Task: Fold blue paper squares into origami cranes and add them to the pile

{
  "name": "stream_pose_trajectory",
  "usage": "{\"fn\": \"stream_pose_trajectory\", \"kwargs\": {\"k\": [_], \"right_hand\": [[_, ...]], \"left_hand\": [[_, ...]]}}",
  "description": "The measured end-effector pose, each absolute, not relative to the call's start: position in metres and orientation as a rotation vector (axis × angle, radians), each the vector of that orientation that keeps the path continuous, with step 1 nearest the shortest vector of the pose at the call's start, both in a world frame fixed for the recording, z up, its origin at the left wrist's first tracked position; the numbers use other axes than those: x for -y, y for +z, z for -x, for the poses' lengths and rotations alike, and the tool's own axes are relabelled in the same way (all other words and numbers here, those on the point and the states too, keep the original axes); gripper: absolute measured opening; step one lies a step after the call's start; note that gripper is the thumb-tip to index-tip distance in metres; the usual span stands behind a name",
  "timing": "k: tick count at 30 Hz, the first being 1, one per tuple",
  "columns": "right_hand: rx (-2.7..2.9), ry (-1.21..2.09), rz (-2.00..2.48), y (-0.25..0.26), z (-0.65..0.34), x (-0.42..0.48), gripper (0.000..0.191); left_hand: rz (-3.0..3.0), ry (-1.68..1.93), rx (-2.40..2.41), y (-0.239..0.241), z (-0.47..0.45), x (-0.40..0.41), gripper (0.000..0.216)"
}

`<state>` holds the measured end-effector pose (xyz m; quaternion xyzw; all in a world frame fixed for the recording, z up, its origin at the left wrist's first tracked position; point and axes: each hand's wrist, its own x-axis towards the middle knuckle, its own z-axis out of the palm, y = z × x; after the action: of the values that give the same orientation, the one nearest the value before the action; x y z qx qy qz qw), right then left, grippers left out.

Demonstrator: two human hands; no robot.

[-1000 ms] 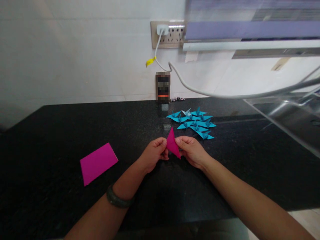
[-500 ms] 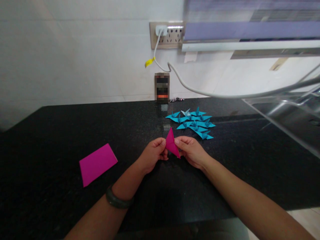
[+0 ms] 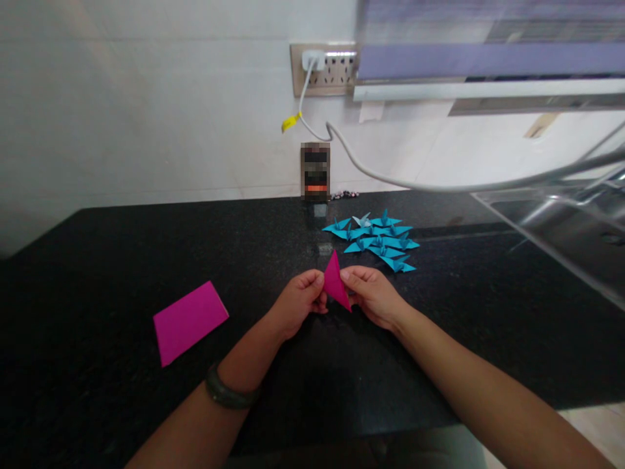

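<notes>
Between my two hands stands a small folded magenta paper (image 3: pixel 335 281), a pointed triangular shape held just above the black counter (image 3: pixel 122 260). My left hand (image 3: pixel 297 301) pinches its left edge with thumb and fingers closed. My right hand (image 3: pixel 372 294) pinches its right edge the same way. A dark bracelet sits on my left wrist (image 3: pixel 227 393). Behind my right hand lies a cluster of several blue folded paper cranes (image 3: pixel 375 240).
A flat magenta paper sheet (image 3: pixel 189 320) lies on the counter to the left. A small dark object (image 3: pixel 315 170) leans against the white wall. A white cable (image 3: pixel 390 177) runs from the wall socket (image 3: pixel 323 69) to the right. A metal sink edge (image 3: pixel 551 215) is at the right.
The view has drifted slightly. My hands keep the same pinch on the magenta paper, with almost no movement.
</notes>
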<state>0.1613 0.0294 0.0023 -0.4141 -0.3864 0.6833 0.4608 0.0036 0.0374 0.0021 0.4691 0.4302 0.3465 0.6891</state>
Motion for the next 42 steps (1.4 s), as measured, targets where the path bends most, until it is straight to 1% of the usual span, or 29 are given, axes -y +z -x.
{"fn": "stream_pose_trajectory", "kwargs": {"k": [12,18,28,34,38,42], "right_hand": [[0.959,1.674,1.013,0.0017,-0.1625,-0.0301,0.031],[0.974,1.685,1.02,0.0023,-0.1639,-0.03,0.026],[0.961,1.68,1.02,0.0074,-0.164,-0.0289,0.028],[0.971,1.675,1.028,0.0043,-0.1649,-0.0298,0.03],[1.012,1.653,1.047,0.0032,-0.1665,-0.0307,0.027],[1.131,1.548,1.097,0.0042,-0.1665,-0.0315,0.018]], "left_hand": [[-1.041,0.786,-0.963,0.002,-0.0033,-0.0371,0.035],[-1.015,0.821,-0.99,0.0036,-0.0032,-0.0378,0.032],[-0.972,0.828,-0.96,0.001,-0.0018,-0.0391,0.028],[-0.941,0.844,-0.941,0.0019,-0.0017,-0.0384,0.029],[-0.928,0.869,-0.952,0.0032,-0.001,-0.0392,0.031],[-0.957,0.885,-1.009,0.0029,-0.0007,-0.04,0.028]]}}
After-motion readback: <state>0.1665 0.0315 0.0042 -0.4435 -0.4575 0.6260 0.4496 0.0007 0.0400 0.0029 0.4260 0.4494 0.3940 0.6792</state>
